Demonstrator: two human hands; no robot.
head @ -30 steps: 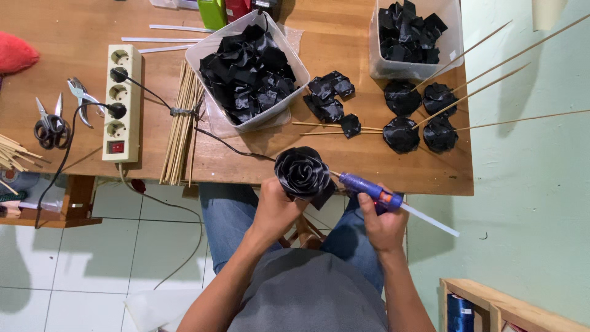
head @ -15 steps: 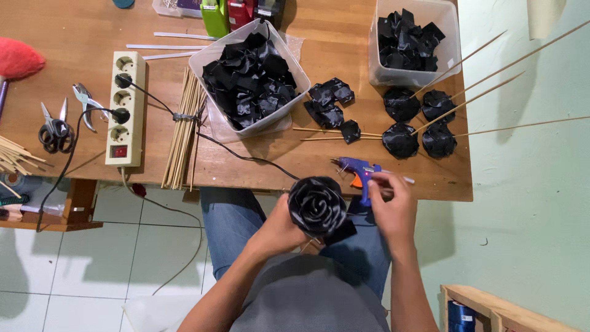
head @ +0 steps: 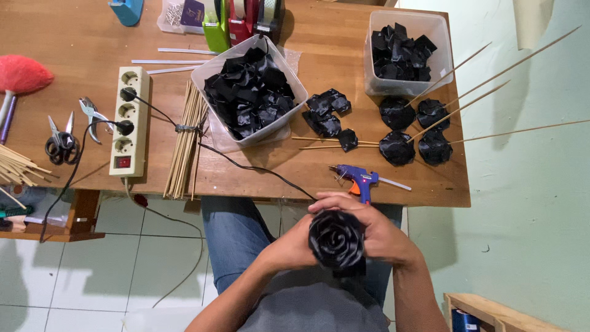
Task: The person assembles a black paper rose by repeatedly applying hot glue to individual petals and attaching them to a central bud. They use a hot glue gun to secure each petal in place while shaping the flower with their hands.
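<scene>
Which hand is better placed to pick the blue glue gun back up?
Right, probably. The right hand sits just below the blue hot-glue gun at the wooden table's edge. The left hand is farther off, gripping the black ribbon rose.

Glossy, perhaps plastic rose (head: pixel 337 240); wooden table (head: pixel 74 24).

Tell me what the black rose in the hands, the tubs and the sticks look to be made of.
Black rose: glossy folded strips, likely satin ribbon or plastic film; pale sheen shows along the petal edges.
Tubs: translucent, slightly cloudy plastic; the black pieces show through the walls.
Sticks: pale, thin, straight and matte, probably bamboo skewers.
Both the left hand and the right hand cup the rose.
</scene>
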